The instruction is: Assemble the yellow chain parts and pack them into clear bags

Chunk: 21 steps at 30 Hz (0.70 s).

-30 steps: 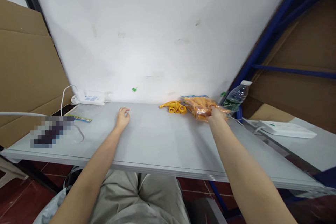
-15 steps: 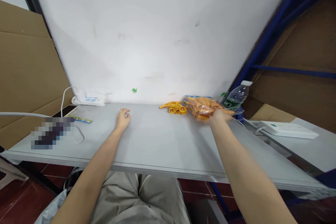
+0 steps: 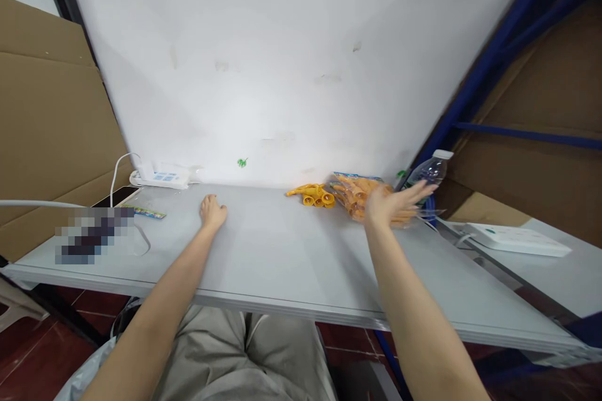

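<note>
My right hand [image 3: 391, 203] hovers at the back right of the grey table [image 3: 291, 257], fingers stretched out and pointing right, holding nothing. Just behind it lies a clear bag of orange pieces [image 3: 353, 193], touching or nearly touching my palm. Left of the bag sits a small heap of loose yellow-orange pieces [image 3: 314, 195]. My left hand [image 3: 212, 212] rests on the table left of centre, fingers curled in, with nothing visible in it.
A plastic water bottle [image 3: 429, 172] stands by the blue rack post at the right. White power strips lie at the back left [image 3: 162, 177] and on the lower right surface [image 3: 515, 238]. A striped strip [image 3: 147, 213] and a white cable lie at the left. A white wall backs the table.
My right hand has let go of the bag of orange pieces and opened, fingers spread toward the bottle. My left hand has slid slightly left and curled its fingers.
</note>
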### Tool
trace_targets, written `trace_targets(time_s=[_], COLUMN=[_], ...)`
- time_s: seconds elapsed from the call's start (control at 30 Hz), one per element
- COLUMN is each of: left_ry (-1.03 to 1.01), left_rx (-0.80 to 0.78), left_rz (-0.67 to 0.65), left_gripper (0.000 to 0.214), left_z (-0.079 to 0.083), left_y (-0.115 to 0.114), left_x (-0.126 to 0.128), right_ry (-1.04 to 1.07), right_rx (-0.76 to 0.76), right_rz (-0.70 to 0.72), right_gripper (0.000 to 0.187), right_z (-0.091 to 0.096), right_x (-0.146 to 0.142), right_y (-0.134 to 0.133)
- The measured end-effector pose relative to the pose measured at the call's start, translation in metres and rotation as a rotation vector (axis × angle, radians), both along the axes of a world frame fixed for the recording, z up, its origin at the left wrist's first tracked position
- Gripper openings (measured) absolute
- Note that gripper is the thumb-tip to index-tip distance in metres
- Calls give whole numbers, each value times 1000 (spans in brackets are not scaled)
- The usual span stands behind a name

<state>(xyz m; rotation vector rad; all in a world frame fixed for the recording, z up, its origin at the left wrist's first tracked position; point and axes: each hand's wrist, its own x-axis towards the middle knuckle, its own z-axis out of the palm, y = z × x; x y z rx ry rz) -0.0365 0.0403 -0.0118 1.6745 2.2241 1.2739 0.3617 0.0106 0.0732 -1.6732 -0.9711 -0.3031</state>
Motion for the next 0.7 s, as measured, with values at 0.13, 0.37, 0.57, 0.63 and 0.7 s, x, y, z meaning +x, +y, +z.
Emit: trace_targets(time_s=[0.13,0.37,0.57,0.63,0.7], left_ry=[53,179,324,349,358], left_rx=[-197,-471,-528,-512,-479], left_rz=[135,180,14,-45,-96], left_gripper=[63,67,61,60,59], left_z=[6,12,9,7,5], left_y=[5,5,-3,-6,-11], left_x=[-25,-92,-81,-68,-56], right_ry=[-196,-339,-325,-341,-375], right_rx=[-1,-260,-539,-569,-560], right_rz=[94,412,416,370,331], right_gripper=[69,61,68,68,67], right_z=[-5,-39,-68,-74,-77], right_x=[-49,-97,-111,-113,-113], right_y=[-6,28,45,45,44])
